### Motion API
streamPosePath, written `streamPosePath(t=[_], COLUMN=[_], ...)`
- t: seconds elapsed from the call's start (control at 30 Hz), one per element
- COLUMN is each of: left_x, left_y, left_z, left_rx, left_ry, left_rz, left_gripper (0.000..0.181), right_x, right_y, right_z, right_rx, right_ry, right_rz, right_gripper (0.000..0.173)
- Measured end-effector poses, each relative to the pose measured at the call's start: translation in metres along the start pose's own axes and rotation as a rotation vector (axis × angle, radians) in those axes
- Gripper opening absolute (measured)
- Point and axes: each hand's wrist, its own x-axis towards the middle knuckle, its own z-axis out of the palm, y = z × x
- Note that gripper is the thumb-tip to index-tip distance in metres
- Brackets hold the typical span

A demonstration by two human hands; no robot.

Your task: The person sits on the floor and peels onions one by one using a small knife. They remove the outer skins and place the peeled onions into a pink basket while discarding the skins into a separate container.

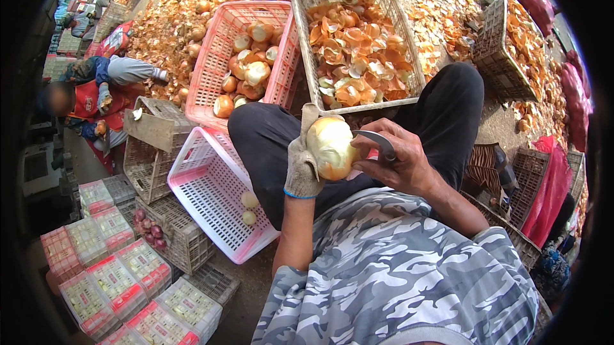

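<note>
My left hand, in a grey work glove with a blue cuff edge, holds a large partly peeled onion above my lap. My bare right hand grips a small curved knife, its blade pointing towards the onion; the fingertips are at the onion's right side. Ahead on the left, a pink plastic crate holds unpeeled and partly peeled onions. A whitish crate straight ahead holds loose onion skins. By my left knee, a tilted white and pink crate holds two peeled onions.
Onion skins cover the ground ahead. Worn crates and stacked filled boxes stand at left, with red onions. A person in a red apron works at far left. A tipped crate and pink sacks lie right.
</note>
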Motion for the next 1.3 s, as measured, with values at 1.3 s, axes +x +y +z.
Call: streamPosePath(t=[1.3], left_x=[0.01], left_y=[-0.033], left_z=[-0.022], left_rx=[-0.248], left_ry=[0.188], left_rz=[-0.095], left_gripper=[0.038], right_x=[0.001], right_y=[0.031], right_z=[0.016], right_rx=[-0.055], right_ry=[-0.001], right_rz=[-0.146], right_gripper=[0.026])
